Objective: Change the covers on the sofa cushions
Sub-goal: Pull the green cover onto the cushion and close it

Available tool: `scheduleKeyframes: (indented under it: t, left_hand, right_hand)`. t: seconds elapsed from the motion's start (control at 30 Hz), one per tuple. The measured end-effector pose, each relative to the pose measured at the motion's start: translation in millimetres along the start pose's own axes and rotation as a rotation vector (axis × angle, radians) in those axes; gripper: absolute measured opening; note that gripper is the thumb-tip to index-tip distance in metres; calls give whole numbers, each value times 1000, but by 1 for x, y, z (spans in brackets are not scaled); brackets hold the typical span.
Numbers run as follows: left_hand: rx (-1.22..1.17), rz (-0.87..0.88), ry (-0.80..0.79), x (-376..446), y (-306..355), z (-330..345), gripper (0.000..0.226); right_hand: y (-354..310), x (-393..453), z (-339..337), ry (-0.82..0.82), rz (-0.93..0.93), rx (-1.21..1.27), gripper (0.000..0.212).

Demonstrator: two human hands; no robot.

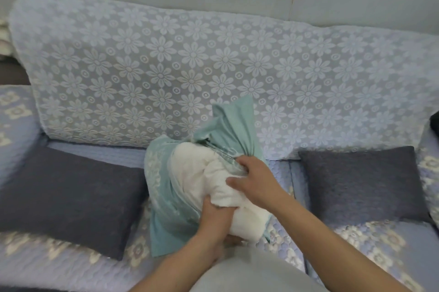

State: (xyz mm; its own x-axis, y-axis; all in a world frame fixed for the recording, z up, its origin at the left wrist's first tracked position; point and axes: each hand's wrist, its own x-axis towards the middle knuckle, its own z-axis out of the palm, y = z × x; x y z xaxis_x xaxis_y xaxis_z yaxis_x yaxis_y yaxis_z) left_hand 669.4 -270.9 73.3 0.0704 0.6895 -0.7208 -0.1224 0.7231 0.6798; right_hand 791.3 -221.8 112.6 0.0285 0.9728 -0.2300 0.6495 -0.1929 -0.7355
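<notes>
A sofa [99,265] under a quilted lilac throw fills the view, its back draped in a white floral lace cloth [166,61]. Two dark grey cushions lie on the seat, the left grey cushion [69,199] and the right grey cushion [363,182], both fully covered; whether those covers are old or new cannot be told. Between them, at the middle of the seat, stands a teal cover [166,196] with its zipped mouth gaping and a white inner pad [202,172] bulging half out of it. The right hand [251,180] clutches a bunch of pad and cover edge at the opening, fingers curled tight; the left hand [213,215] grips the pad's lower fold, fingers dug in. Whether the pad is going in or coming out is not clear, so this cushion seems mid-change, with the zip yet to close or the cover yet to strip.
</notes>
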Motion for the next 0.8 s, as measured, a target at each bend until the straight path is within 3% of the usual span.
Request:
scheduleKeyframes:
  t: [0.13, 0.2, 0.23, 0.3, 0.37, 0.43, 0.5, 0.6, 0.67, 0.73, 0.8]
  left_hand:
    - [380, 258, -285, -25, 4, -9, 56]
    - [632, 264, -422, -29, 20, -27, 74]
    - [764, 316, -433, -28, 30, -36, 71]
    - [1055, 630, -204, -17, 55, -50, 60]
    - [1181, 1041, 2, -5, 79, -54, 56]
    - [1308, 1272, -97, 6, 96, -46, 64]
    - [1450, 1272, -237, 12, 105, -41, 56]
    - [1688, 1294, -234, 15, 110, -41, 29]
    - [1767, 1181, -218, 12, 106, -39, 25]
    - [1746, 1094, -127, 14, 99, -36, 33]
    - [1669, 945, -55, 18, 100, -33, 41]
  right_hand:
    - [-3, -7, -9, 84, -78, 30, 36]
    - [-10, -5, -23, 101, -116, -20, 38]
    - [-13, -5, -31, 88, -136, -49, 40]
    - [-17, -5, -42, 29, -189, -97, 46]
    - [-23, -13, -41, -64, -248, -78, 47]
    - [-26, -26, -31, -126, -250, 37, 44]
    - [-21, -41, -26, -165, -197, 216, 45]
    - [-1, -60, -32, -165, -61, 542, 44]
    - [16, -71, -39, -123, -4, 632, 38]
    - [33, -83, -42, -80, -24, 439, 38]
    - [45, -100, -39, -144, -49, 165, 58]
